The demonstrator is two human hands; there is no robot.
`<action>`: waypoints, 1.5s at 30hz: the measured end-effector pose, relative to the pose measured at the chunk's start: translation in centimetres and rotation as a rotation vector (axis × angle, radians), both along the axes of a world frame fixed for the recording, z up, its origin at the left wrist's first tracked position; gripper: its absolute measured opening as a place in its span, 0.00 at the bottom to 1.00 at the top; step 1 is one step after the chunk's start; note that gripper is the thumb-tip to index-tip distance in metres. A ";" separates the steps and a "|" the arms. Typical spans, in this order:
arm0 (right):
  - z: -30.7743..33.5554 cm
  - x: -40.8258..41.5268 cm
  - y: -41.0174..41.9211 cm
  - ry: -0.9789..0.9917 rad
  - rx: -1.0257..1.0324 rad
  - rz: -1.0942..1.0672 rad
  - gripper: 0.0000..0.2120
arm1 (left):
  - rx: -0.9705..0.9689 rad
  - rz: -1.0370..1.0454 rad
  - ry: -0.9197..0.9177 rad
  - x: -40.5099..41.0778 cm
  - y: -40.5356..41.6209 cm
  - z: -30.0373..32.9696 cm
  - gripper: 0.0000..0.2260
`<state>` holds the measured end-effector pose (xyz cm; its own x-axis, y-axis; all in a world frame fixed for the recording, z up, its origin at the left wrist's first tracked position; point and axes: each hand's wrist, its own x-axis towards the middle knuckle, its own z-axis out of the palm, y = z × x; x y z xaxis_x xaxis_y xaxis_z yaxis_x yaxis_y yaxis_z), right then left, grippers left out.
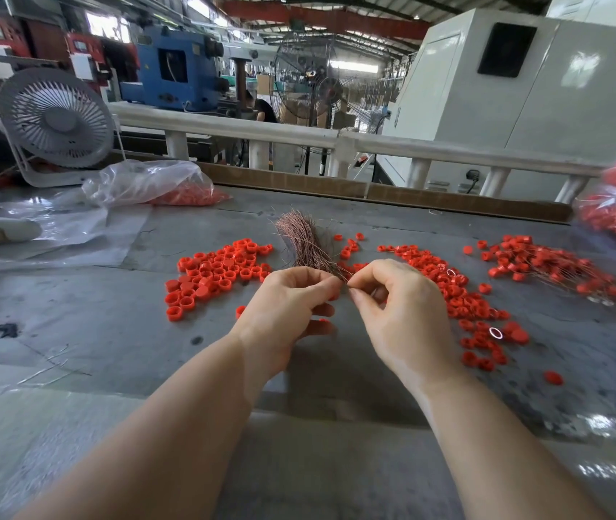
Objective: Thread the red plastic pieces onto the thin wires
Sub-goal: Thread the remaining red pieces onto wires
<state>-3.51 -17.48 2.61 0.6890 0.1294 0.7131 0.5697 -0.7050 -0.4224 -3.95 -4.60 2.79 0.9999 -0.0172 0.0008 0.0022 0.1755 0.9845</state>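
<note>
- Now both hands meet over the grey table [74,294]: left hand [287,305] pinches the copper wire bundle [304,243]'s near end; right hand [392,305] pinches 1 strand.
- Red plastic caps [216,272] lie loose either side.
- Best to tease 1 wire free slowly, avoiding tangles.

The red plastic pieces [220,270] are a bright orange-red, scattered over a dull grey surface [111,317] marked with dark smudges. The thin wires [304,240] are coppery pink-brown. A clear bag [149,182] shows more orange-red inside. The desk fan [55,118] is pale grey-white with radial slats. The railing [224,127] is off-white. The machine [175,65] behind is blue.
</note>
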 end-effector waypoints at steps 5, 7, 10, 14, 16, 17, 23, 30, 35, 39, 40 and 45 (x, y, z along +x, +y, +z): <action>0.0 -0.2 0.0 -0.049 -0.060 0.021 0.05 | -0.056 -0.021 0.022 -0.1 0.1 0.2 0.08; 0.0 -0.1 0.1 -0.056 -0.074 0.034 0.05 | -0.087 -0.026 0.027 0.0 0.1 0.3 0.09; 0.0 -0.1 0.1 -0.057 -0.062 0.046 0.05 | -0.131 -0.035 0.025 0.0 0.1 0.3 0.10; 0.0 0.1 0.0 0.001 0.022 0.040 0.06 | -0.201 -0.033 0.002 0.0 0.0 0.2 0.09; 0.0 0.2 0.0 0.035 0.056 0.031 0.06 | -0.243 -0.023 0.010 0.0 -0.1 0.3 0.08; 0.0 0.2 0.0 0.051 0.071 0.027 0.05 | -0.259 -0.019 0.018 0.1 -0.1 0.3 0.08; 0.0 0.3 -0.1 0.103 0.083 -0.009 0.06 | -0.117 0.018 -0.018 -0.1 -0.1 0.1 0.08; -0.2 0.5 -0.2 0.146 0.061 -0.015 0.04 | 0.036 0.081 -0.088 -0.1 0.0 -0.1 0.10; -0.1 0.3 -0.1 0.150 0.099 0.001 0.05 | 0.096 0.107 -0.162 -0.1 0.1 -0.2 0.11; 0.1 0.2 -0.1 0.157 0.158 0.041 0.07 | 0.065 0.101 -0.194 -0.1 0.0 -0.1 0.10; 0.2 0.2 -0.1 0.156 0.172 0.048 0.08 | 0.053 0.098 -0.202 -0.1 -0.1 0.0 0.10; 0.3 0.1 -0.1 0.152 0.232 0.072 0.12 | -0.003 0.077 -0.246 0.0 0.1 0.0 0.15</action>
<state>-3.37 -17.61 2.89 0.7854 0.0280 0.6183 0.5326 -0.5396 -0.6521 -3.98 -4.50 2.74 0.9679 0.0591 0.2444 -0.2510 0.1683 0.9532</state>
